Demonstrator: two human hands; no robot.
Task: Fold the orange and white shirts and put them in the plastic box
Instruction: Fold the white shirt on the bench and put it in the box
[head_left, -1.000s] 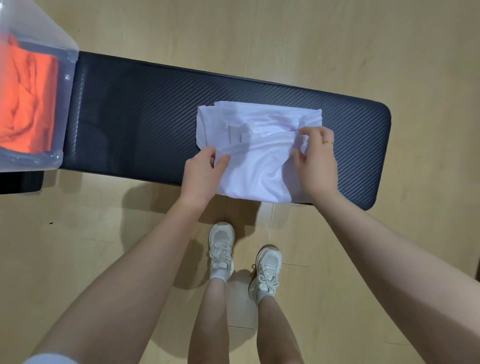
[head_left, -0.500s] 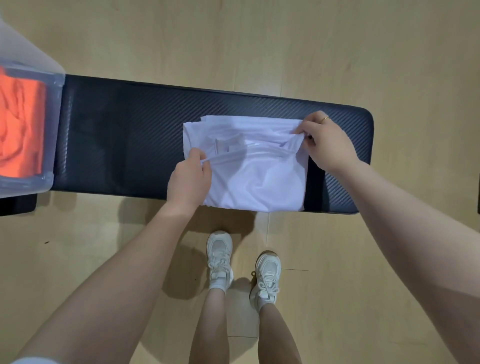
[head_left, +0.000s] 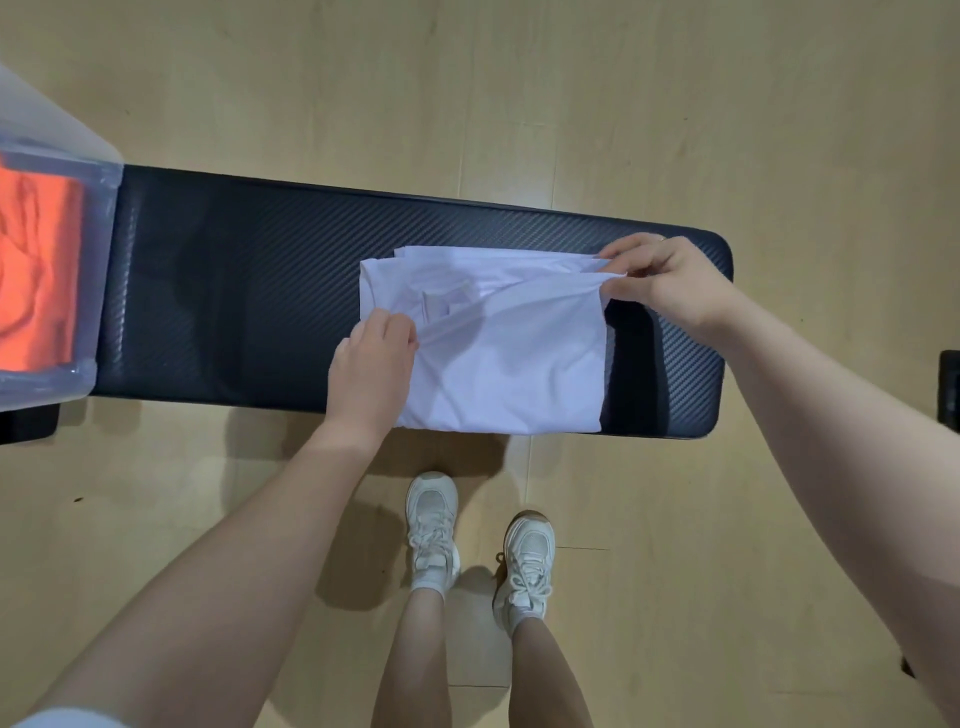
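A partly folded white shirt (head_left: 511, 364) lies on the right half of a black padded bench (head_left: 249, 291). My left hand (head_left: 376, 364) pinches the shirt's upper layer at its left edge. My right hand (head_left: 670, 283) grips the same layer at the far right corner, so the fold edge is stretched taut between them and slightly lifted. The orange shirt (head_left: 36, 260) lies inside the clear plastic box (head_left: 101, 249) at the bench's left end, partly cut off by the frame.
The bench stands on a light wooden floor. My legs and white sneakers (head_left: 478, 545) are just in front of its near edge. A dark object (head_left: 949, 389) shows at the right frame edge. The bench between box and shirt is bare.
My right hand moved from the shirt's front-middle out to its far right corner, pulling the upper layer flat and taut. My left hand shifted a little farther up the left edge.
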